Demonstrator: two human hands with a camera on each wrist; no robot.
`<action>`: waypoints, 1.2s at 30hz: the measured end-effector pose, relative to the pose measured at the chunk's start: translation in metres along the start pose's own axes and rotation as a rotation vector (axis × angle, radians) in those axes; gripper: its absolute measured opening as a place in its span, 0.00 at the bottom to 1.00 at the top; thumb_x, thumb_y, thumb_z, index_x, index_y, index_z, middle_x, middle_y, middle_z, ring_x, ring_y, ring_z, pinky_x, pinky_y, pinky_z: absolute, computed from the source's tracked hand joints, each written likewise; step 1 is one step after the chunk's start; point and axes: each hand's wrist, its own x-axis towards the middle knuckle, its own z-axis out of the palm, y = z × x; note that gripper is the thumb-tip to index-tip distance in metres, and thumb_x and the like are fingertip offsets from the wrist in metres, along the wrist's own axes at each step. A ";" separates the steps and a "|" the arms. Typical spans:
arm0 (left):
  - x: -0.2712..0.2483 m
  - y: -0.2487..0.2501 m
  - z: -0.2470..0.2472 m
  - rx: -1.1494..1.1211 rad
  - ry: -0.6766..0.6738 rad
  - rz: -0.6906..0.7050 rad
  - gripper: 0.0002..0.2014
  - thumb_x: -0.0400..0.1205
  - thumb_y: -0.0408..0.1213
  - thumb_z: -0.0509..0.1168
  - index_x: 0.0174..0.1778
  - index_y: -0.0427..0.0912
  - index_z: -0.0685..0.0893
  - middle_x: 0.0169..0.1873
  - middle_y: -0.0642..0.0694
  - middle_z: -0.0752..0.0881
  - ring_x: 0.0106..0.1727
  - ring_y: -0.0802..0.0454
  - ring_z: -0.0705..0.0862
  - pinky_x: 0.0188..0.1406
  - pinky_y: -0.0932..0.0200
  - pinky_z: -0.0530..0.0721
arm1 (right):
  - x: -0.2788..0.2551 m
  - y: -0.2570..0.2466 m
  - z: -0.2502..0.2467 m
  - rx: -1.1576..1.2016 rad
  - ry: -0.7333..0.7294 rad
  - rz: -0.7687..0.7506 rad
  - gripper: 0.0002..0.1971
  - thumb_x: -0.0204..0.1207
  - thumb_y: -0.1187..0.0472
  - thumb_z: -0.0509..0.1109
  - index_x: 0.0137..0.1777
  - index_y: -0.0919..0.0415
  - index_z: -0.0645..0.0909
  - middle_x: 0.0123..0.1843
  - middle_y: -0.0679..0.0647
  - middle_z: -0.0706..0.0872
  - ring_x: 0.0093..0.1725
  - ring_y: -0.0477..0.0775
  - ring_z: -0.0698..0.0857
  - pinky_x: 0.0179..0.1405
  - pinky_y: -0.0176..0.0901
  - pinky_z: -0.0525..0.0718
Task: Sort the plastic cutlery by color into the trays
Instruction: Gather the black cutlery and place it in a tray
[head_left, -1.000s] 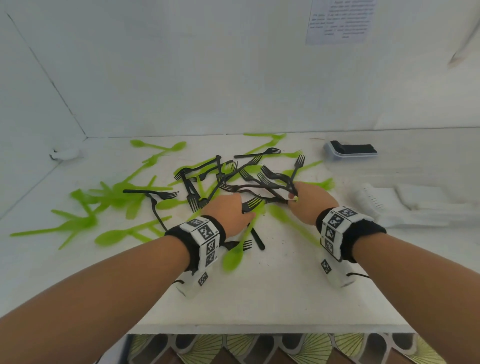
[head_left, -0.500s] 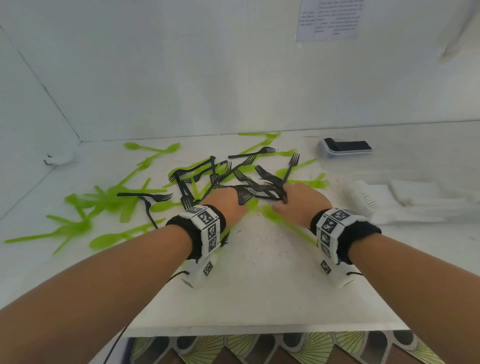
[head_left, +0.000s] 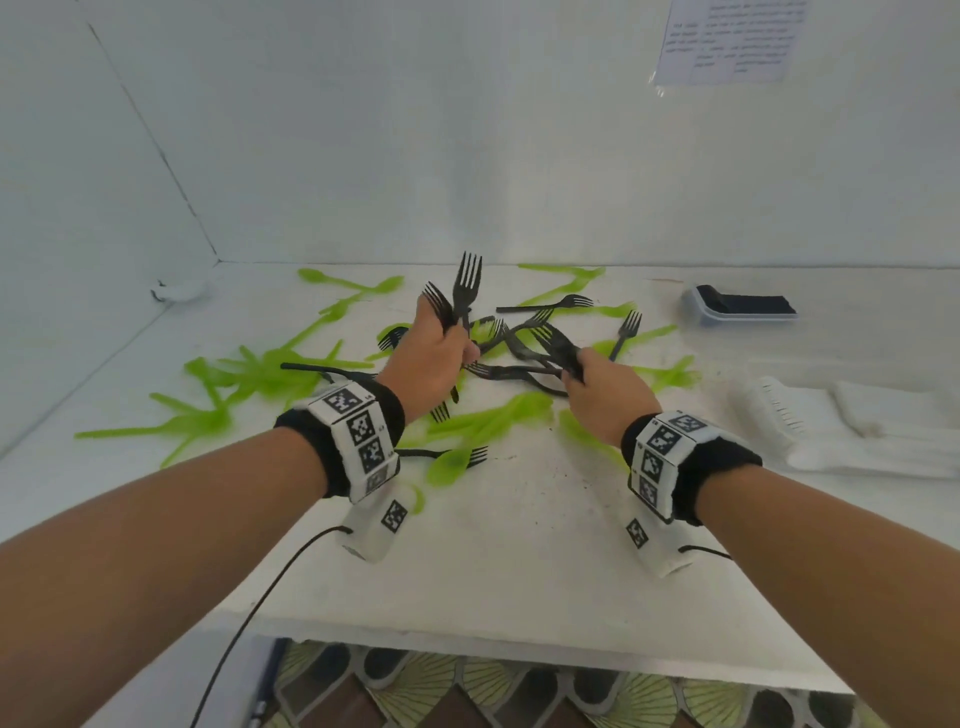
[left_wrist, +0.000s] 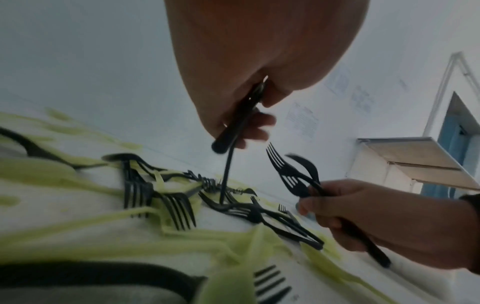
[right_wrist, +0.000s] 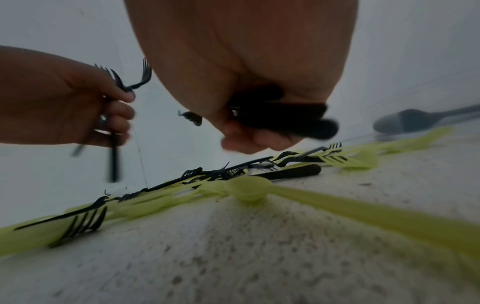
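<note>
Black forks (head_left: 524, 353) and green cutlery (head_left: 260, 379) lie mixed on the white table (head_left: 519, 545). My left hand (head_left: 436, 353) is raised above the pile and grips a bunch of black forks (head_left: 465, 286) upright, tines up; their handles (left_wrist: 233, 127) stick out below the fist. My right hand (head_left: 597, 384) grips more black forks (head_left: 558, 345), tines pointing left and away; in the left wrist view their heads (left_wrist: 293, 176) fan above its fingers. In the right wrist view the handles (right_wrist: 285, 121) are blurred under my palm.
A tray (head_left: 743, 306) with a dark inside stands at the back right. White trays or lids (head_left: 852, 426) lie at the right. A small white object (head_left: 179, 291) sits in the back left corner. Green spoons (head_left: 483, 431) lie between my wrists.
Both hands were down on the pile of black forks. Now the left hand has lifted a bunch upright, and the right has picked up its own forks.
</note>
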 end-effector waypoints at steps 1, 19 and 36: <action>-0.004 0.001 -0.006 0.024 0.011 0.038 0.02 0.89 0.33 0.58 0.55 0.42 0.72 0.37 0.49 0.82 0.32 0.59 0.78 0.33 0.66 0.78 | 0.001 0.001 0.002 0.006 -0.014 -0.003 0.11 0.88 0.54 0.57 0.61 0.59 0.75 0.49 0.59 0.85 0.48 0.65 0.84 0.50 0.56 0.85; -0.032 -0.060 -0.037 0.918 -0.487 0.291 0.09 0.82 0.41 0.63 0.40 0.46 0.70 0.36 0.51 0.76 0.35 0.49 0.75 0.34 0.51 0.74 | 0.012 0.005 0.005 -0.196 -0.112 0.017 0.07 0.81 0.54 0.68 0.58 0.50 0.78 0.50 0.51 0.85 0.52 0.60 0.86 0.53 0.53 0.87; -0.002 -0.021 -0.029 0.518 -0.482 -0.057 0.09 0.88 0.45 0.65 0.45 0.46 0.78 0.31 0.50 0.77 0.28 0.53 0.74 0.29 0.59 0.73 | 0.023 -0.025 -0.006 0.070 -0.045 0.033 0.11 0.82 0.46 0.64 0.44 0.51 0.73 0.40 0.50 0.82 0.40 0.54 0.82 0.34 0.45 0.74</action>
